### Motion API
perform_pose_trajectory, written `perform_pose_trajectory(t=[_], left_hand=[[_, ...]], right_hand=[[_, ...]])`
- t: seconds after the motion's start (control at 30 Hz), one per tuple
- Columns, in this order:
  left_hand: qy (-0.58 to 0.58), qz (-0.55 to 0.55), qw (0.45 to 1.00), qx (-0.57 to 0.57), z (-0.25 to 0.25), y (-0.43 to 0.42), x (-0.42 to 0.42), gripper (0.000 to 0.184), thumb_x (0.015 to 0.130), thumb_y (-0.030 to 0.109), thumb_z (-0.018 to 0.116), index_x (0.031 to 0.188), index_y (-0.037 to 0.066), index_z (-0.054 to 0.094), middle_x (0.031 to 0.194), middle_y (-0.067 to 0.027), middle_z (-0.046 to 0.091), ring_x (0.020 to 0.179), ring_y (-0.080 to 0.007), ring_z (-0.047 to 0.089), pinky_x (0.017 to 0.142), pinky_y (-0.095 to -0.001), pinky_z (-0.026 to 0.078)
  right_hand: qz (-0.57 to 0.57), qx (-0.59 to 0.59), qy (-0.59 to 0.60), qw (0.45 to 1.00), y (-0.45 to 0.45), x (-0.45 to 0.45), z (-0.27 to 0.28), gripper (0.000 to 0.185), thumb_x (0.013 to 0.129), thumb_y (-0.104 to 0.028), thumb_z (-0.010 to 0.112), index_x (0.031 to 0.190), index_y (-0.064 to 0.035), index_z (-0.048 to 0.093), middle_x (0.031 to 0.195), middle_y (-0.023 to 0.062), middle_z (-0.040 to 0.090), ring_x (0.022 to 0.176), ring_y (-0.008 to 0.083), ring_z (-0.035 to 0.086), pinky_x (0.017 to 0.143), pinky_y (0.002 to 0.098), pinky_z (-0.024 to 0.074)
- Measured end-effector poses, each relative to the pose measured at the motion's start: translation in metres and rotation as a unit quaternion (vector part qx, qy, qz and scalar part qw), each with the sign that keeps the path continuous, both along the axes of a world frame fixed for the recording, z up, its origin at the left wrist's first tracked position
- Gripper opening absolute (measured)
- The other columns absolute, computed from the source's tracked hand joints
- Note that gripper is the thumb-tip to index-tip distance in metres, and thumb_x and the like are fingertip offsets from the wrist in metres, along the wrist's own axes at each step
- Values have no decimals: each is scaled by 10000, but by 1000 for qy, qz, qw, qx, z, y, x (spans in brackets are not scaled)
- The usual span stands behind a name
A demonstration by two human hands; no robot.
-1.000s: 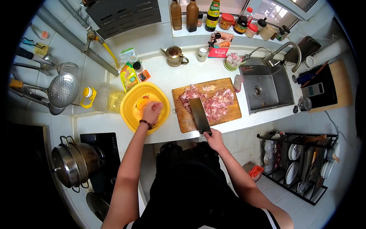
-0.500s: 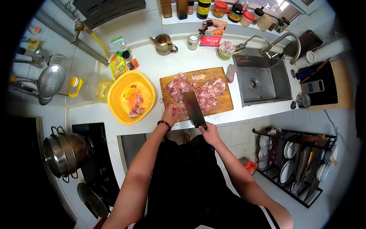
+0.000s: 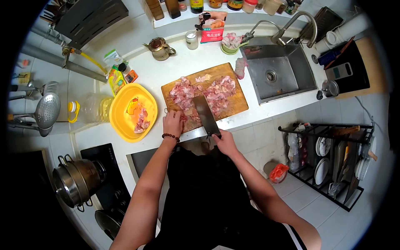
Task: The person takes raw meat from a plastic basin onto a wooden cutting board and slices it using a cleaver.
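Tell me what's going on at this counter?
A person is handling cut raw meat on a wooden board. The right hand holds a cleaver by its handle, the blade over the board. The left hand is at the meat along the board's near left edge; whether it grips a piece is hard to tell. Some meat pieces lie in the yellow basin to the left. The sink is to the right.

our yellow basin [image 3: 121, 121] with its orange-and-yellow duck print, our pinkish-red meat [image 3: 182, 93], our brown board [image 3: 238, 99], our dark-beaded bracelet [image 3: 171, 137], our white counter [image 3: 146, 79]
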State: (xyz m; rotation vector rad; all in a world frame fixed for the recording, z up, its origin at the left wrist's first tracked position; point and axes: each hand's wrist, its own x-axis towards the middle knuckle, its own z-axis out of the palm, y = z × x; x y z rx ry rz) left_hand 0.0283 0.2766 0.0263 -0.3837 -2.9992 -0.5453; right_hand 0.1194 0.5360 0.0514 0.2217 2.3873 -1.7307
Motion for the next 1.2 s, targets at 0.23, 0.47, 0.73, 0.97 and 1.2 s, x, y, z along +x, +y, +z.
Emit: perform_pose_trajectory(t=[0.23,0.47,0.73,0.97,1.2], left_hand=[[47,-16,997,59,-9,6,7,156,819,46,754,958,85,697,936,-80,643,903,-303,636,788,-428,473],[95,-23,990,107,-12,0,5,119,842,1,719,954,38,702,974,-139,642,928,-346,630,818,-439,505],[60,42,989,131,-23,5,26,175,824,66,793,986,32,736,985,-129,636,932,-332,617,820,-437,504],[63,72,990,100,-35,13,25,169,828,132,804,979,74,754,970,-91,644,934,-302,629,796,-428,486],[38,86,990,109,-32,16,28,135,843,137,800,948,72,746,932,-91,646,861,-287,652,756,-430,505]], right_hand=[[18,24,-49,998,4,-1,12,218,932,-112,689,1115,4,717,868,241,727,760,367,718,685,417,541],[19,16,-33,999,7,1,8,214,938,-104,678,1123,-2,712,870,251,717,784,382,719,702,414,539],[16,24,-36,999,9,1,10,210,937,-96,673,1118,5,706,855,250,711,786,383,719,709,421,539],[22,22,-41,999,12,4,5,209,939,-93,669,1120,6,707,853,247,714,757,367,715,701,418,537],[27,14,-49,998,9,7,6,221,944,-90,667,1138,8,705,869,240,725,778,358,718,724,408,544]])
